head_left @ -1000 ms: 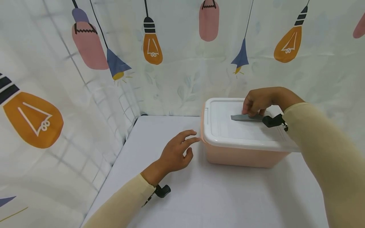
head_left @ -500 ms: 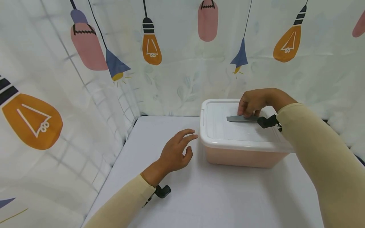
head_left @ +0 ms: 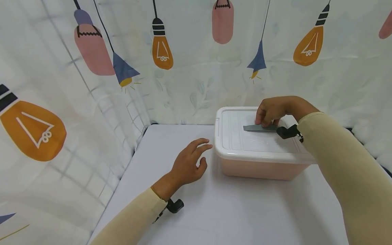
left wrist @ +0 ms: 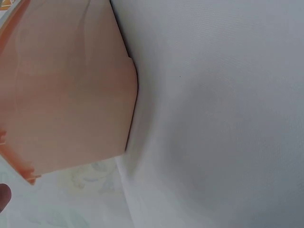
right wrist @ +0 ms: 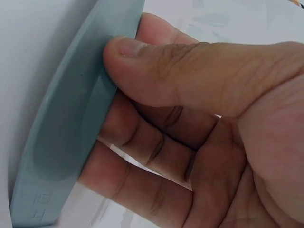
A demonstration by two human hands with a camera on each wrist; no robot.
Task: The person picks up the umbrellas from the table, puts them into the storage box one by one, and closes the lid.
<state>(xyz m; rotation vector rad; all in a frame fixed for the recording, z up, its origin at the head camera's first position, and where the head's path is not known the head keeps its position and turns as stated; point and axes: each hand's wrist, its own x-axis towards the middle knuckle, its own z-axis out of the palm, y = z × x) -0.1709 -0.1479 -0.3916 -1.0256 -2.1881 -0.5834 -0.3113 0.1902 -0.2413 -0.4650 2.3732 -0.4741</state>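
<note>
A peach-coloured plastic storage box [head_left: 260, 169] stands on the table at the right of the head view. Its white lid [head_left: 235, 143] lies over the top. Across the lid runs a grey handle [head_left: 252, 128], and my right hand [head_left: 275, 109] pinches it. In the right wrist view the thumb is on the near face of the handle [right wrist: 57, 123], with the fingers behind. My left hand [head_left: 190, 163] hovers left of the box, fingers spread and loosely bent, holding nothing. One left fingertip [left wrist: 4, 194] shows at the edge of the left wrist view, apart from the box.
A white cloth covers the table [head_left: 232, 211]. Behind and to the left hangs a white curtain [head_left: 190, 85] printed with bulbs and lamps, close to the table's back and left edges. A black wrist camera [head_left: 175, 206] is strapped at the left sleeve.
My right hand has moved slightly left with the lid, whose left edge now covers the box's rim that showed earlier. The left hand has hardly moved.
</note>
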